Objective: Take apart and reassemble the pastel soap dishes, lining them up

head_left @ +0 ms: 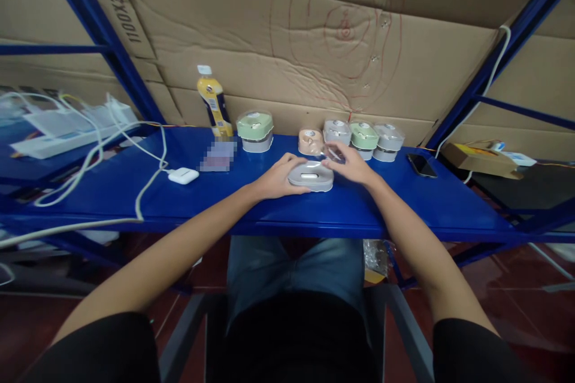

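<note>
Grey and rounded, a plastic box (314, 181) is gripped by the left hand (279, 179) at nine o'clock, while the right hand (353, 163), grip unclear, seemingly works clear plastic film (335, 154) at two, needing steadiness.

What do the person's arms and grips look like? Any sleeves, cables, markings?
Two human arms in short, plain black sleeves: left sleeve, right sleeve. Both forearms are bare. Left grip and right grip are bare hands, no gloves. No watch, cable or marking shows on either arm; finer detail on the fingers is too small to tell.
</note>
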Available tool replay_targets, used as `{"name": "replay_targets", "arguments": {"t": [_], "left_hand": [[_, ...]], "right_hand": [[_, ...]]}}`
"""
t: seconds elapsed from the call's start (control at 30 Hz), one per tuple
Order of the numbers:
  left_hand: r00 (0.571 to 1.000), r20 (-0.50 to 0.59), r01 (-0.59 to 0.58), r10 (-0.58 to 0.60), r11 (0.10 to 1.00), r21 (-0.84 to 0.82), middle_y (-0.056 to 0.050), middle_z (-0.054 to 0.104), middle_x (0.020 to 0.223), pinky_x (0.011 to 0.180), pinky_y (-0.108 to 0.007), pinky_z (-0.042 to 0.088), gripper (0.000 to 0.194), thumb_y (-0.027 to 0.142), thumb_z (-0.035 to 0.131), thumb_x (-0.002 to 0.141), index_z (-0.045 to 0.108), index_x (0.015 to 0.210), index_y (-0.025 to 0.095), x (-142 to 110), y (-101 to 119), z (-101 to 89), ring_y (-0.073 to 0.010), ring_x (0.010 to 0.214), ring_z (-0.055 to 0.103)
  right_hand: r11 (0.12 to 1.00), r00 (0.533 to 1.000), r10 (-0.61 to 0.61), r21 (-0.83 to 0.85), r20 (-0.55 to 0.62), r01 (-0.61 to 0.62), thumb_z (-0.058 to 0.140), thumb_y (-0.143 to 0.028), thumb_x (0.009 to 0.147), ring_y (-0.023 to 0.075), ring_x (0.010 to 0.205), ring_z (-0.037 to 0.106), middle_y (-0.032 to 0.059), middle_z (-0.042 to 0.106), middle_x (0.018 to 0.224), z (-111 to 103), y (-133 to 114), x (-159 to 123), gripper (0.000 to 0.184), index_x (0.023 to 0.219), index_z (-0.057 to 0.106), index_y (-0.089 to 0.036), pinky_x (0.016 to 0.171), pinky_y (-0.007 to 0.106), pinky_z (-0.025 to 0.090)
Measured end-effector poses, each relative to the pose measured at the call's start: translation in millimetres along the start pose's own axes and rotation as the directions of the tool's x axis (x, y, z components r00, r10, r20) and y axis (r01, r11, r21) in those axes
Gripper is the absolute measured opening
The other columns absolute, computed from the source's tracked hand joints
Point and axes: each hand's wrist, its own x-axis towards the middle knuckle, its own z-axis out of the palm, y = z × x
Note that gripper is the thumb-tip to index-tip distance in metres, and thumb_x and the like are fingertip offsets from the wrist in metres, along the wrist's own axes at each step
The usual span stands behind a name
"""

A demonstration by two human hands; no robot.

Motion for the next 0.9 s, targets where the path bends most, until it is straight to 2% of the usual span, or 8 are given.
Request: {"name": "replay_targets", "arguments": {"t": [0.07, 0.13, 0.23, 0.33, 0.43, 0.57, 0.7, 0.9], "left_hand": [[0.998, 0.056, -0.025, 0.023, 0.999, 0.033, -0.015, 0.065, 0.138, 0.129, -0.064, 0.047, 0.068, 0.069, 0.085, 0.087, 0.079, 0.139, 0.025, -2, 2, -2.0, -0.0397, 0.140, 0.063], [0.996, 0.078, -0.044, 0.041, 0.998, 0.034, -0.014, 0.062, 0.139, 0.132, -0.063, 0.045, 0.058, 0.067, 0.080, 0.093, 0.084, 0.134, 0.027, -4, 5, -3.1, -0.0390, 0.143, 0.061], [0.997, 0.062, -0.055, 0.054, 0.998, 0.019, -0.015, 0.060, 0.143, 0.134, -0.063, 0.042, 0.053, 0.065, 0.076, 0.096, 0.087, 0.130, 0.026, -3, 7, -4.3, -0.0400, 0.146, 0.058], [0.999, 0.006, -0.037, 0.037, 0.999, 0.028, -0.015, 0.060, 0.144, 0.134, -0.063, 0.043, 0.053, 0.067, 0.074, 0.096, 0.088, 0.124, 0.025, -1, 2, -9.7, -0.0401, 0.144, 0.060], [0.995, -0.094, 0.044, -0.036, 0.996, 0.079, -0.015, 0.061, 0.143, 0.132, -0.063, 0.045, 0.054, 0.068, 0.070, 0.097, 0.087, 0.122, 0.023, 1, -12, -20.8, -0.0403, 0.143, 0.060], [0.960, -0.213, 0.216, -0.183, 0.966, 0.144, -0.017, 0.063, 0.134, 0.130, -0.059, 0.045, 0.052, 0.065, 0.071, 0.094, 0.085, 0.113, 0.019, 1, -36, -36.2, -0.0400, 0.139, 0.062], [0.932, -0.192, 0.342, -0.308, 0.921, 0.186, -0.016, 0.066, 0.122, 0.125, -0.055, 0.048, 0.054, 0.068, 0.076, 0.088, 0.082, 0.105, 0.017, 1, -47, -41.3, -0.0403, 0.131, 0.066], [0.931, -0.115, 0.365, -0.347, 0.895, 0.256, -0.014, 0.068, 0.119, 0.120, -0.055, 0.052, 0.052, 0.065, 0.085, 0.078, 0.080, 0.106, 0.021, 2, -50, -40.0, -0.0427, 0.129, 0.068]], "right_hand": [[0.994, 0.993, 0.109, 0.001, -0.048, -0.109, 0.074, -0.073, 0.091, 0.0388, 0.114, 0.077, 0.0133, 0.083, 0.129, -9, 13, -1, 0.077, 0.149, 0.068, -0.023, 0.105, 0.060, 0.062], [0.983, 0.979, 0.184, 0.001, -0.083, -0.185, 0.073, -0.074, 0.091, 0.0409, 0.116, 0.077, 0.0147, 0.083, 0.129, -15, 23, -1, 0.075, 0.146, 0.070, -0.022, 0.107, 0.061, 0.062], [0.974, 0.970, 0.223, -0.012, -0.098, -0.225, 0.073, -0.077, 0.091, 0.0438, 0.122, 0.076, 0.0157, 0.082, 0.130, -20, 30, -1, 0.074, 0.141, 0.073, -0.022, 0.109, 0.064, 0.061], [0.975, 0.974, 0.218, -0.034, -0.052, -0.220, 0.075, -0.075, 0.090, 0.0440, 0.125, 0.075, 0.0166, 0.081, 0.135, -24, 32, -2, 0.073, 0.141, 0.074, -0.023, 0.110, 0.065, 0.061], [0.972, 0.974, 0.226, -0.069, 0.021, -0.224, 0.085, -0.068, 0.083, 0.0438, 0.125, 0.076, 0.0181, 0.080, 0.138, -29, 34, -2, 0.079, 0.145, 0.072, -0.021, 0.112, 0.066, 0.060], [0.964, 0.963, 0.243, -0.137, 0.116, -0.227, 0.097, -0.057, 0.070, 0.0427, 0.126, 0.076, 0.0192, 0.079, 0.141, -34, 38, -3, 0.090, 0.147, 0.072, -0.017, 0.112, 0.062, 0.060], [0.962, 0.958, 0.240, -0.174, 0.155, -0.213, 0.099, -0.048, 0.070, 0.0416, 0.133, 0.074, 0.0195, 0.076, 0.149, -35, 42, -3, 0.090, 0.149, 0.070, -0.017, 0.117, 0.060, 0.058], [0.945, 0.943, 0.274, -0.237, 0.190, -0.227, 0.100, -0.046, 0.070, 0.0428, 0.133, 0.075, 0.0183, 0.077, 0.147, -35, 48, -2, 0.091, 0.152, 0.071, -0.019, 0.116, 0.059, 0.060]]}}
